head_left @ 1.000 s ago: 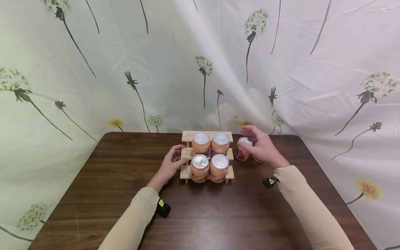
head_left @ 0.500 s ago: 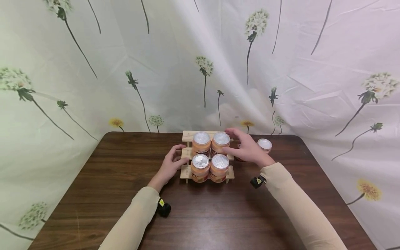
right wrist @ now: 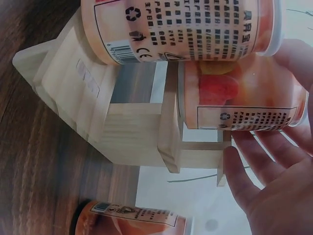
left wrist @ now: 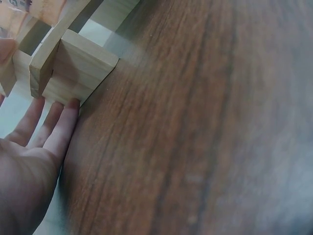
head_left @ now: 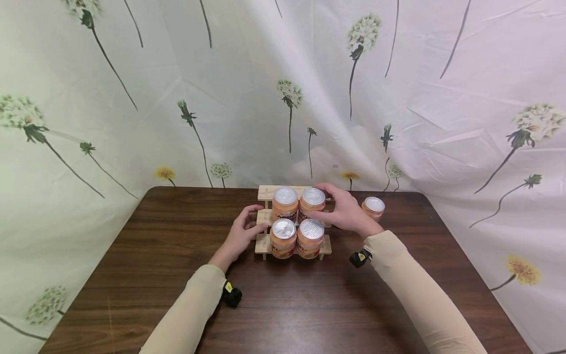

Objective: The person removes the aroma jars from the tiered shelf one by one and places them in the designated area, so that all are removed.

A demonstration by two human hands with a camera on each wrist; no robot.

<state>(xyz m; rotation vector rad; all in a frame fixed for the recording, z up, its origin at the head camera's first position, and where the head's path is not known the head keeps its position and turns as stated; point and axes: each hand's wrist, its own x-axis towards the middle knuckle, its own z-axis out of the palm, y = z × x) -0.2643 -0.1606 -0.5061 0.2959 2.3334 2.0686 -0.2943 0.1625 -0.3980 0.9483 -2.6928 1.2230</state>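
Observation:
My right hand (head_left: 347,211) reaches around the right-hand jar (head_left: 312,197) on the middle tier of a three-step wooden rack (head_left: 266,192). Its thumb is at the near side and the fingers pass behind; in the right wrist view, fingertips meet the side of this orange-labelled jar (right wrist: 264,93). With thumb and fingertips, my left hand (head_left: 239,236) holds the rack's left end, and the wrist view shows fingers at the wooden side panel (left wrist: 83,63). A second jar (head_left: 285,197) shares the middle tier. Two silver-lidded jars, left (head_left: 283,241) and right (head_left: 310,241), stand on the lowest tier.
Right of the rack, another jar (head_left: 373,206) stands on the brown wooden table (head_left: 283,305), close to its back edge. A dandelion-print curtain (head_left: 247,123) hangs behind. In the right wrist view, a jar (right wrist: 132,218) shows low in the frame.
My right hand has moved left from the jars on the table to the right-hand jar on the middle tier, closing around it. My left hand stays at the rack.

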